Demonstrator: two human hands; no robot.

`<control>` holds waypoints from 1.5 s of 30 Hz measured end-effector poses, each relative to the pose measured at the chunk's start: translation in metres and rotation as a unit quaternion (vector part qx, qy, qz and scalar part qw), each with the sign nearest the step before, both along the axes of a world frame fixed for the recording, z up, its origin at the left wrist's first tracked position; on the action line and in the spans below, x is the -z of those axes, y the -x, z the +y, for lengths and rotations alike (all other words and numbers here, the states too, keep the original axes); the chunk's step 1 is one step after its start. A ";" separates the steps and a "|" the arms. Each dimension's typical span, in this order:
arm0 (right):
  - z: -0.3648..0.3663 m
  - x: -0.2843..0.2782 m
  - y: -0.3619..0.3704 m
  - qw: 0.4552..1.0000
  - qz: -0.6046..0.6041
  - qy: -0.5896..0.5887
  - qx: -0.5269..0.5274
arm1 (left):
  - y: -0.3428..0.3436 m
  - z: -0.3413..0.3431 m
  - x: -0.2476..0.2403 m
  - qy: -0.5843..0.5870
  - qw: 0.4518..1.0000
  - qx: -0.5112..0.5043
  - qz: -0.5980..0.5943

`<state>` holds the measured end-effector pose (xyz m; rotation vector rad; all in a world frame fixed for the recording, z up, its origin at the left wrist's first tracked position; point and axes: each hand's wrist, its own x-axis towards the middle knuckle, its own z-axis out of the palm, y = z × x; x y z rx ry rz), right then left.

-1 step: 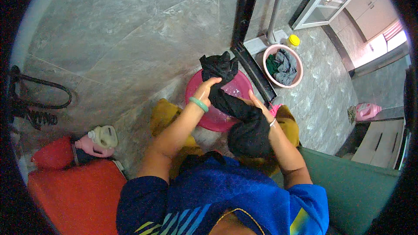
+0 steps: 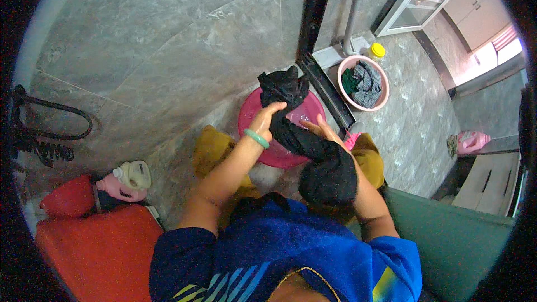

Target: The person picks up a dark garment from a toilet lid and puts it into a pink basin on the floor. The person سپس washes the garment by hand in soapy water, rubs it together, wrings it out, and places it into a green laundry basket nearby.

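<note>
Over the pink basin [image 2: 250, 109], the black garment [image 2: 306, 141], likely soft, slippery if wet and best grasped by bunched folds, is gripped toward its far end by the left hand's [image 2: 266, 121] fingers, while the right hand's [image 2: 331, 134] are outstretched, their hold unclear.

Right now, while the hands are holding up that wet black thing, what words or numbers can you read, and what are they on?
None that I can read.
Pink bottle on the far right: marks on its label, too small and blurred.
Cream bottle at left: no readable writing.
Blue shirt: stripes, no letters I can make out.
Black cloth: no words visible.
</note>
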<state>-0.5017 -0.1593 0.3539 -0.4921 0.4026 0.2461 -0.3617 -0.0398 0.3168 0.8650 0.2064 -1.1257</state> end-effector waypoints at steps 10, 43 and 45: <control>0.037 0.045 -0.005 0.973 -0.032 0.226 -0.018 | 0.082 0.025 0.078 -0.240 0.769 0.040 -0.590; 0.046 -0.048 -0.015 0.980 0.000 -0.187 0.064 | -0.001 0.005 -0.058 0.204 0.931 0.012 -0.304; 0.039 -0.059 -0.013 0.998 0.066 0.010 0.012 | 0.002 -0.003 -0.052 0.102 0.968 -0.068 -0.220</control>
